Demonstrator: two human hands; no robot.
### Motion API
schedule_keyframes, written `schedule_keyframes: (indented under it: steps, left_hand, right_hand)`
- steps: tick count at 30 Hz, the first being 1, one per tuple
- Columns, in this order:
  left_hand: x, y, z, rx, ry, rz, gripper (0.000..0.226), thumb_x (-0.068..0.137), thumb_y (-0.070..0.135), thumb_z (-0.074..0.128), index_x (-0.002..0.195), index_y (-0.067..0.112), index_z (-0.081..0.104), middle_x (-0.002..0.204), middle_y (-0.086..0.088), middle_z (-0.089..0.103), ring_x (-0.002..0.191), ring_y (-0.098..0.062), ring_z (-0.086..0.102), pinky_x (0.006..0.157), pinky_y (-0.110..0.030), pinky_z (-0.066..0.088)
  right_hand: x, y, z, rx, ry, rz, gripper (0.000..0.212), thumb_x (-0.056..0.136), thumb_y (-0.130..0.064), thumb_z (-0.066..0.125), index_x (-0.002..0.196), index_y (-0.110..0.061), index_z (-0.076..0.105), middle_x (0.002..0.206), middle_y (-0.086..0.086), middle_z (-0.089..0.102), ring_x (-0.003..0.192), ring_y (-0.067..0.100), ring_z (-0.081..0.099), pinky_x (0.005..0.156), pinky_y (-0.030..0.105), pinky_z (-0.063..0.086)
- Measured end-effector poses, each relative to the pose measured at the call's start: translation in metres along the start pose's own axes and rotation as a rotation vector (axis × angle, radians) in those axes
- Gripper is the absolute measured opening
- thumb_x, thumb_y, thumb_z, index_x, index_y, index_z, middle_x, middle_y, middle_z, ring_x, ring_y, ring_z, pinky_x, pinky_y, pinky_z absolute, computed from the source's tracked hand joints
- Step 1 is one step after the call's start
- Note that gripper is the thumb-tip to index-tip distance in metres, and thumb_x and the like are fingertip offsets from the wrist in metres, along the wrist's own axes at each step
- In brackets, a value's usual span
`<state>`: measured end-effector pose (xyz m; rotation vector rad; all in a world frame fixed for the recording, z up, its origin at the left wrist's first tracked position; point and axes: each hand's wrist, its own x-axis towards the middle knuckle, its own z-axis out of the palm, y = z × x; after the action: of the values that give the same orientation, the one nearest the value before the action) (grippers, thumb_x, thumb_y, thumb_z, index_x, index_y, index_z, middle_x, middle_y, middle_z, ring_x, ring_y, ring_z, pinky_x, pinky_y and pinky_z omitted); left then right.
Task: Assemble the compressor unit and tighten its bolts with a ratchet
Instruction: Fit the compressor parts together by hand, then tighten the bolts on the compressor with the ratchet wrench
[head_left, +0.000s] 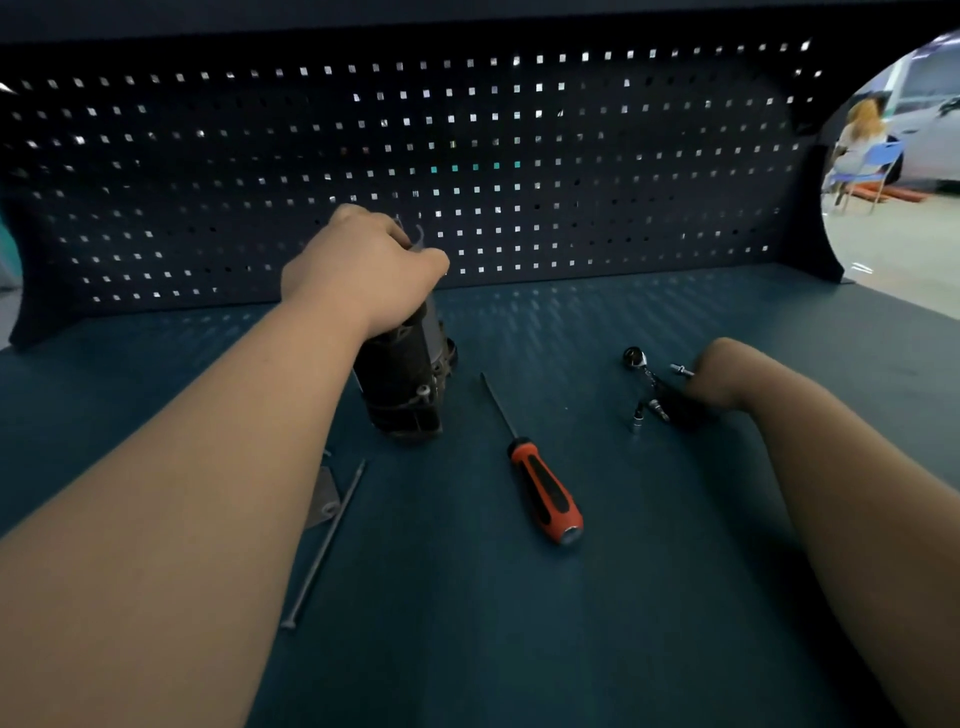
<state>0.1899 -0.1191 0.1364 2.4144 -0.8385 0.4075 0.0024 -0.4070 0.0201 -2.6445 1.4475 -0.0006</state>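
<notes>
One long bolt: loose on the counter beside a small plate; by my reckoning, assembly is unfinished.
Compressor unit: upright, left of centre; one bolt head shows low on its body.
Ratchet: lying at right among small bits; tightening seemingly still ahead.
Left hand: fingers curled over the unit's top, steadying it.
Right hand: folded down at the ratchet's handle; fingers hidden, so I cannot tell the grip.

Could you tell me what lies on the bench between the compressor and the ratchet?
The head view shows an orange-handled screwdriver between the compressor and the ratchet.
</notes>
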Motion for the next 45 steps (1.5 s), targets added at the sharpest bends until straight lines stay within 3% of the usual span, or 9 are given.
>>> schedule_keyframes:
  steps: [4,7,10,25,36,38,40,43,45]
  left_hand:
    - [-0.001,-0.001,0.002,-0.005,0.011,-0.007,0.041,0.078,0.053,0.050,0.110,0.031,0.063,0.134,0.012,0.041,0.087,-0.015,0.046,0.069,-0.033,0.035]
    - [-0.002,0.000,0.002,-0.002,0.018,-0.015,0.046,0.079,0.053,0.050,0.116,0.029,0.062,0.136,0.012,0.040,0.087,-0.015,0.046,0.067,-0.033,0.034]
    - [-0.004,-0.001,0.003,-0.005,0.027,-0.019,0.049,0.080,0.053,0.050,0.121,0.029,0.060,0.138,0.014,0.040,0.090,-0.013,0.044,0.070,-0.034,0.032]
    - [-0.009,-0.002,0.002,-0.026,0.023,-0.029,0.045,0.080,0.051,0.051,0.118,0.029,0.061,0.135,0.014,0.040,0.088,-0.013,0.044,0.071,-0.035,0.032]
    - [-0.009,-0.003,0.000,-0.017,0.020,-0.018,0.046,0.081,0.051,0.050,0.120,0.029,0.060,0.136,0.012,0.040,0.090,-0.013,0.044,0.073,-0.035,0.032]
    - [-0.010,-0.004,0.000,-0.027,-0.001,-0.004,0.037,0.082,0.050,0.050,0.112,0.031,0.060,0.135,0.012,0.040,0.089,-0.013,0.044,0.073,-0.034,0.032]
    - [-0.009,-0.006,-0.001,-0.045,-0.022,0.005,0.025,0.082,0.049,0.052,0.101,0.034,0.057,0.133,0.013,0.039,0.088,-0.014,0.046,0.074,-0.034,0.033]
    - [-0.008,-0.007,-0.004,-0.057,-0.067,0.003,0.040,0.078,0.056,0.058,0.112,0.036,0.054,0.125,0.013,0.037,0.080,-0.012,0.046,0.073,-0.033,0.036]
    - [-0.009,-0.007,-0.005,-0.056,-0.072,0.029,0.048,0.073,0.065,0.062,0.112,0.040,0.046,0.114,0.014,0.032,0.071,-0.004,0.043,0.066,-0.029,0.035]
  right_hand:
    - [-0.007,-0.005,-0.020,0.080,0.158,-0.101,0.017,0.080,-0.025,0.061,0.076,-0.009,0.065,0.076,0.010,0.060,0.063,0.023,0.054,0.054,0.026,0.040]
    - [-0.017,-0.029,-0.015,-0.034,0.073,-0.201,0.014,0.079,-0.028,0.061,0.072,-0.017,0.062,0.072,0.004,0.060,0.066,0.021,0.057,0.055,0.026,0.042]
    - [-0.022,-0.048,0.000,-0.196,0.001,-0.206,0.021,0.084,-0.024,0.058,0.067,-0.020,0.045,0.073,0.001,0.052,0.063,0.018,0.052,0.058,0.028,0.041]
    - [-0.029,-0.047,-0.001,-0.251,0.005,-0.174,0.030,0.083,-0.028,0.057,0.067,-0.023,0.032,0.075,0.000,0.051,0.066,0.018,0.054,0.061,0.030,0.047]
    - [-0.038,-0.038,-0.017,-0.212,0.009,-0.195,0.018,0.086,-0.025,0.059,0.077,-0.010,0.057,0.075,0.006,0.058,0.072,0.025,0.058,0.063,0.027,0.044]
    - [-0.043,-0.035,-0.038,-0.027,0.170,-0.251,0.020,0.088,-0.025,0.059,0.075,-0.011,0.063,0.073,0.008,0.061,0.066,0.024,0.056,0.057,0.026,0.041]
    - [-0.058,-0.049,-0.062,0.355,0.349,-0.366,0.024,0.086,-0.030,0.060,0.068,-0.015,0.065,0.054,-0.001,0.056,0.046,0.013,0.046,0.043,0.021,0.034]
    - [-0.090,-0.108,-0.079,1.032,0.288,-0.501,0.024,0.077,-0.041,0.065,0.070,-0.018,0.068,0.042,-0.010,0.041,0.037,0.009,0.031,0.038,0.020,0.026]
    - [-0.106,-0.152,-0.072,1.216,0.225,-0.507,0.029,0.078,-0.040,0.068,0.065,-0.015,0.065,0.042,-0.010,0.040,0.036,0.008,0.030,0.038,0.019,0.024]
